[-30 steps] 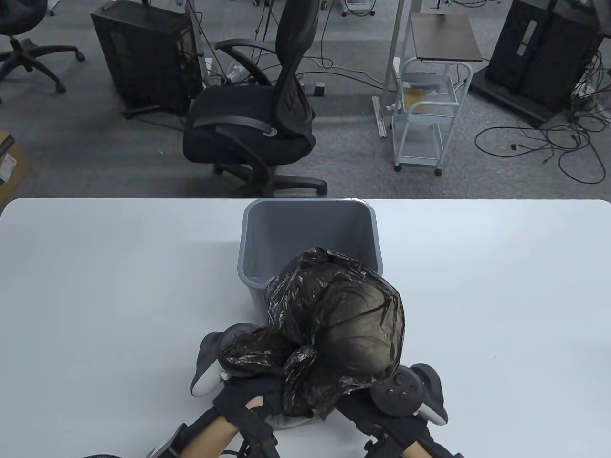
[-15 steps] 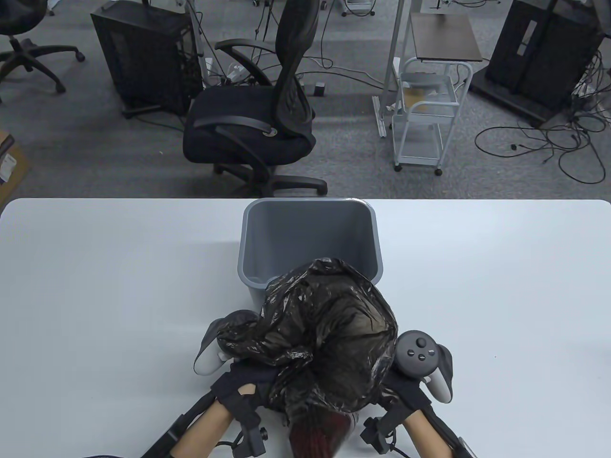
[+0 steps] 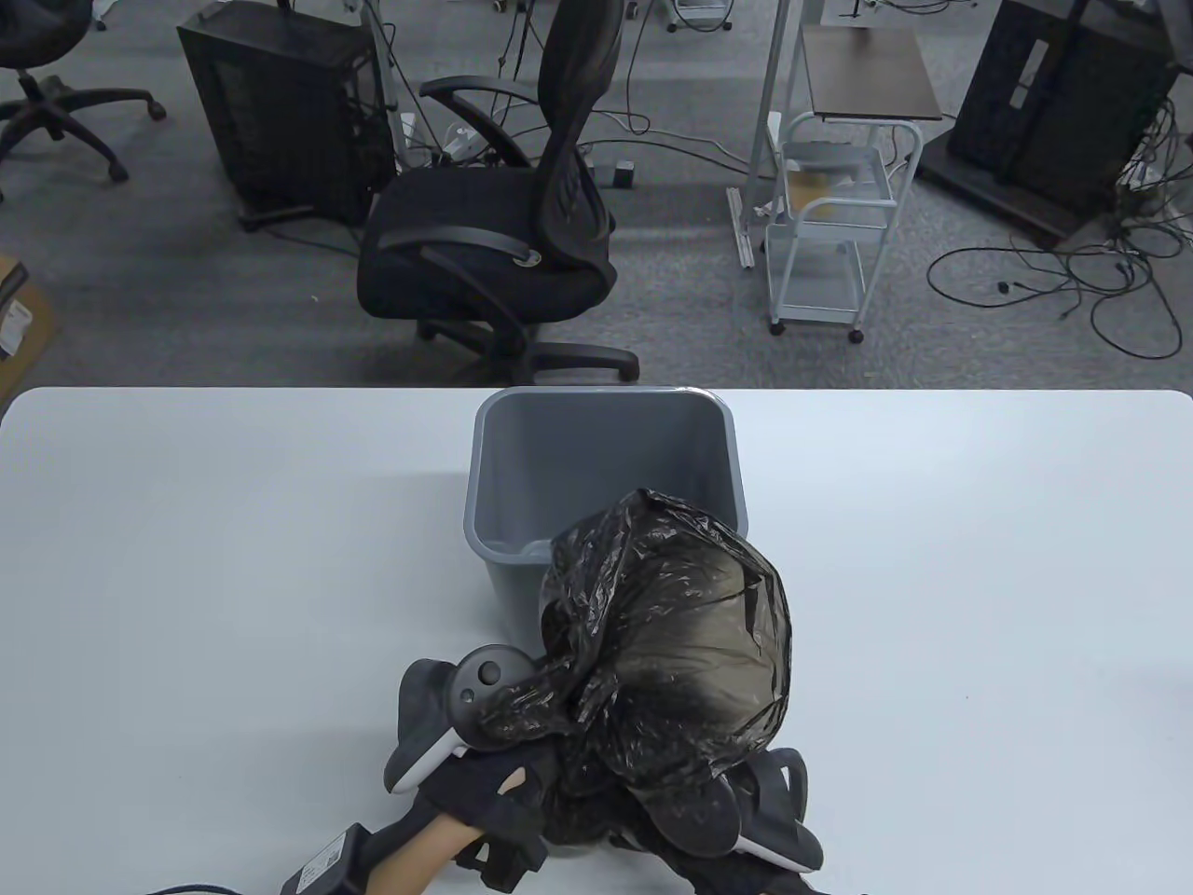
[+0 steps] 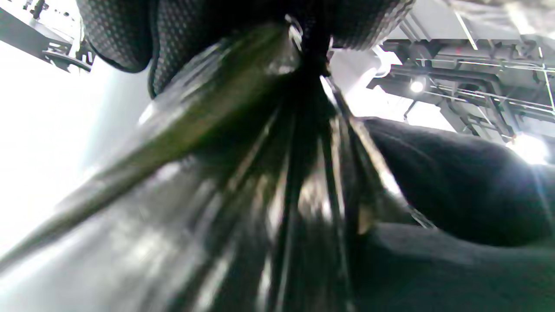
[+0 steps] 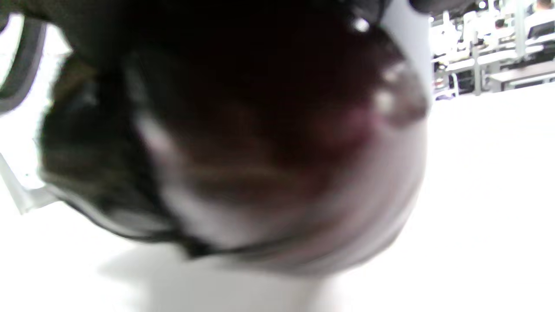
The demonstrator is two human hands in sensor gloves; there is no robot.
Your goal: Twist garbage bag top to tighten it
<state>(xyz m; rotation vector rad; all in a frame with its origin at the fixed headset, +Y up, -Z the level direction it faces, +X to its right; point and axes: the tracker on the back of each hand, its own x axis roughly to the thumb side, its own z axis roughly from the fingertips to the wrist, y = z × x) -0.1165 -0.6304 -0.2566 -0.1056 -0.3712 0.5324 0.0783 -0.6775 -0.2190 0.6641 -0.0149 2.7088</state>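
The black garbage bag is full and round. It is held near the table's front edge, in front of the grey bin. My left hand is at the bag's lower left. In the left wrist view its fingers grip the gathered neck, and the plastic fans out in tight pleats from there. My right hand is under the bag's near side, tracker facing down, fingers hidden. Its glove lies against the bag's neck. The right wrist view shows only the blurred bag up close.
The open grey bin stands at the table's far middle, right behind the bag. The white table stretches wide to both sides. An office chair and a white cart stand on the floor beyond the far edge.
The bag has turned and shifted right. My left tracker has rolled face up at the bag's left. My right hand has swung from the bag's right side to beneath it.
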